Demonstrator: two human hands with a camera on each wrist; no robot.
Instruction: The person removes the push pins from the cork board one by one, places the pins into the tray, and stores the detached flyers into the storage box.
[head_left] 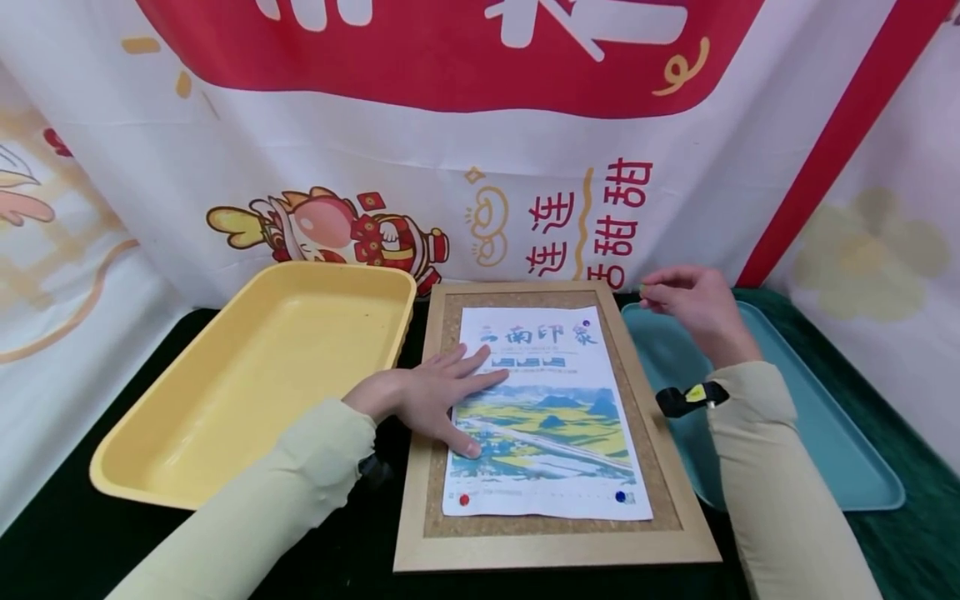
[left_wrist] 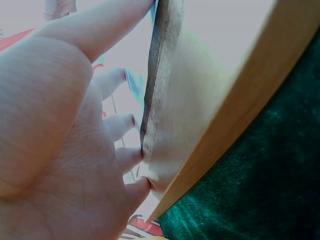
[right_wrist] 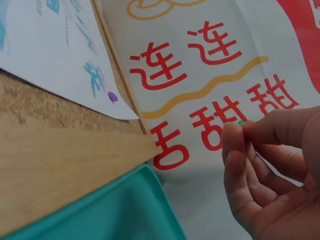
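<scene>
Spread and straight-fingered, the left hand (head_left: 438,392) rested palm-down; the right hand (head_left: 697,312) pinched. Behind hung a white-and-red cloth backdrop (head_left: 465,142) reading 连连 and 甜甜, its topmost characters cut off. A yellow plastic tray (head_left: 270,367) stood left, a teal plastic tray (head_left: 810,450) right. Between, a wood-framed cork board (head_left: 558,550) bore, beneath the left hand, a white printed sheet (head_left: 555,408) titled 云南印象, its fine print illegible. A round red pin (head_left: 464,500), blue pin (head_left: 620,497) and purple pin (head_left: 587,323) marked three corners. Within the right hand's pinch, near the board's far right corner, a tiny green object (right_wrist: 240,122) was mostly hidden.
</scene>
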